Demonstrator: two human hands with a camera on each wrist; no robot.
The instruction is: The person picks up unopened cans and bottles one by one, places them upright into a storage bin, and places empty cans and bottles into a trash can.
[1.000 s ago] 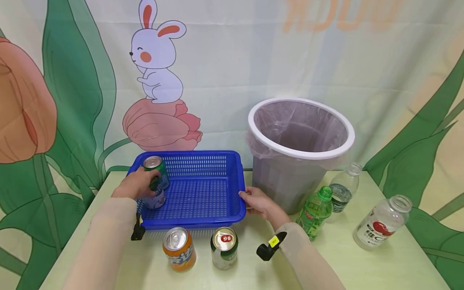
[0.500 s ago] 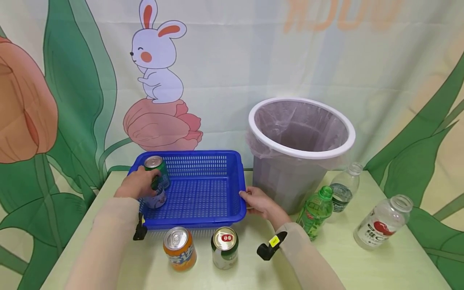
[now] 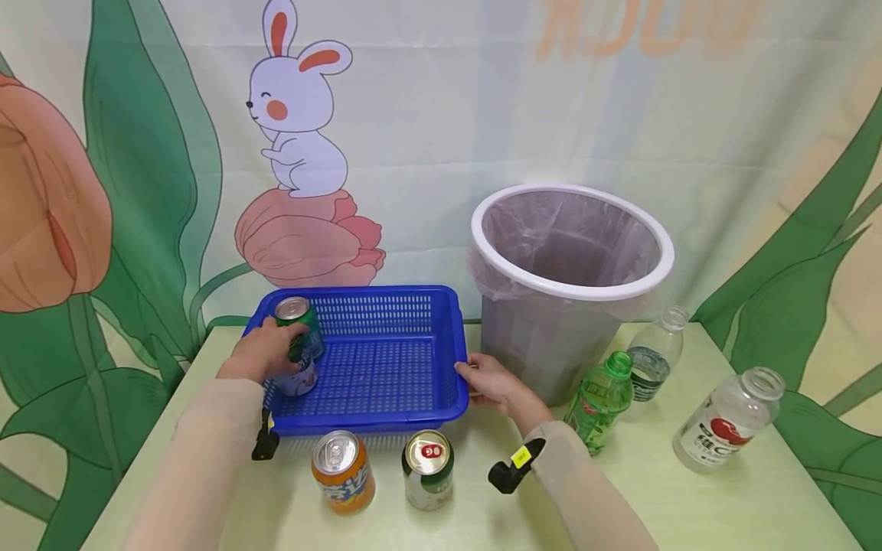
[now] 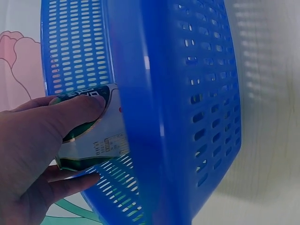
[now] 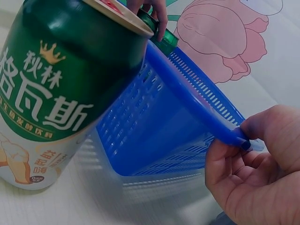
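Note:
In the left part of the blue basket [image 3: 386, 418], my left hand [image 3: 263, 350] grips a green and white can [image 3: 298, 380]. The left wrist view shows that can [image 4: 96, 136] between the thumb and fingers of my left hand [image 4: 51, 140], inside the basket wall. Behind it a green can [image 3: 311, 329] stands upright in the basket. My right hand [image 3: 498, 389] pinches the basket's right rim, thumb on top and fingers curled below, as the right wrist view also shows the hand [image 5: 258, 164] at the rim [image 5: 187, 98].
An orange can [image 3: 343, 478] and a green and white can [image 3: 428, 478] stand in front of the basket. A grey bin [image 3: 544, 352] with a liner is behind my right hand. Right of it stand a green bottle [image 3: 601, 402], a clear bottle [image 3: 651, 356] and a wide-mouthed bottle [image 3: 726, 425].

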